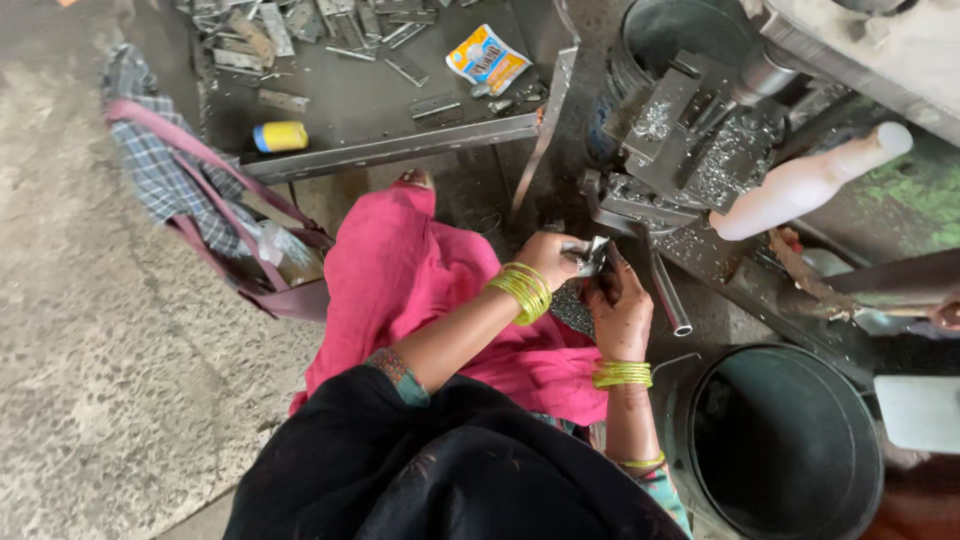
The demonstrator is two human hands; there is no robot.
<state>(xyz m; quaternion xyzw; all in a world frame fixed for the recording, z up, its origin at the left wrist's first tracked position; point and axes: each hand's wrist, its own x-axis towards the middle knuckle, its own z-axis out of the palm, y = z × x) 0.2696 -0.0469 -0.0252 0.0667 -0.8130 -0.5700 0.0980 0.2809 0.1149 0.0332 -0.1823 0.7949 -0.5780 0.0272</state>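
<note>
Tray (380,110) ahead-left — machine (690,140) ahead-right, bucket (780,440) below it, bag (200,200) left.

Small flat sachet (486,57), white with yellow, blue and orange print, on metal tray (380,110).

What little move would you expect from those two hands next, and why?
Probably carrying the small metal piece up to the machine: both the left hand and the right hand pinch it just below the machine's chip-covered block.

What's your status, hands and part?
Left hand and right hand both pinching one small metal piece. Piece held just below the machine. Steel handle close beside the right hand; nothing between the hands.
</note>
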